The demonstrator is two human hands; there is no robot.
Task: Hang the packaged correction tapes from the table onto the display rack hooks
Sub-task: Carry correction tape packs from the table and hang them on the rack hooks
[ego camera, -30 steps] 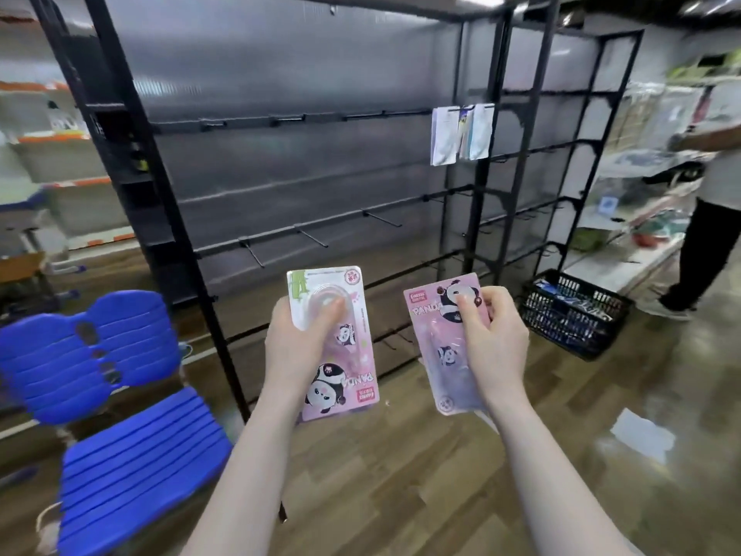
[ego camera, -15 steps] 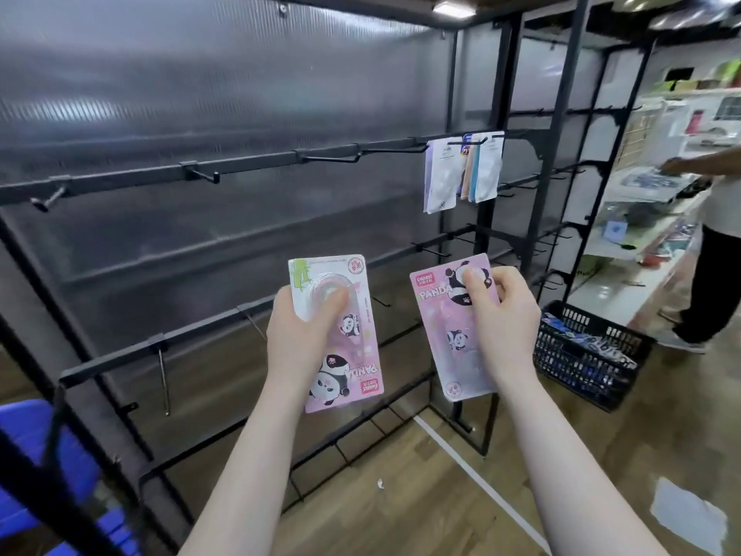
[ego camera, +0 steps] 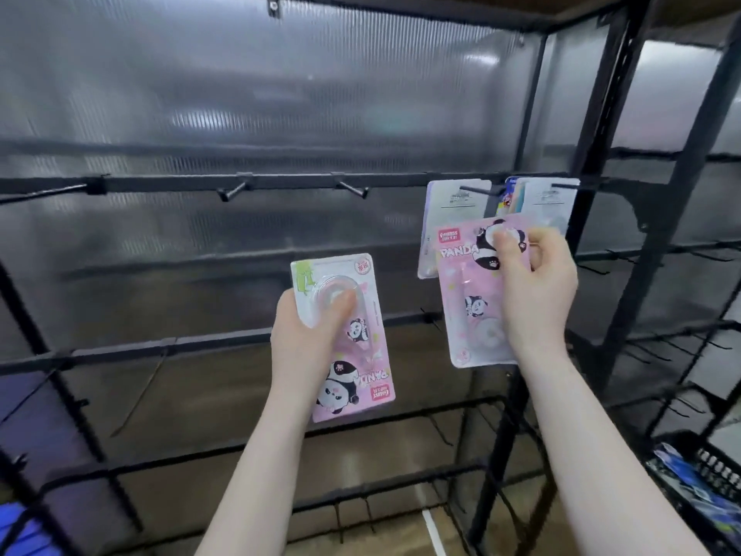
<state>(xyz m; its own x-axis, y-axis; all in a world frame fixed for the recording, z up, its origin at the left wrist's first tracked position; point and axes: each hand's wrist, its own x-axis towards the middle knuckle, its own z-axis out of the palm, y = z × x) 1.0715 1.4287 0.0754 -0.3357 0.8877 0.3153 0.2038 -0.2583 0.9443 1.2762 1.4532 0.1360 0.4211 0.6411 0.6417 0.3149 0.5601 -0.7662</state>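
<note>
My left hand [ego camera: 308, 335] holds a pink panda correction tape pack [ego camera: 361, 355] upside down, thumb on its clear blister, in front of the black display rack [ego camera: 280, 181]. My right hand [ego camera: 533, 290] pinches a second pink panda pack [ego camera: 465, 290] upright near its top, raised just below the upper rail. Behind it, packs [ego camera: 453, 202] hang back-side out on hooks at the rail's right end. Two bare hooks [ego camera: 230, 191] [ego camera: 353, 189] stick out of the same rail further left.
A black upright post [ego camera: 601, 154] stands right of the hanging packs, with more hook rails beyond it. Lower rails with hooks cross below my hands. A black basket [ego camera: 697, 475] with goods sits on the floor at lower right. Blue chair parts show at lower left.
I have come closer to the rack. My right hand has lifted its pack up and right, to just under the hanging packs. The left hand keeps its pack lower.
</note>
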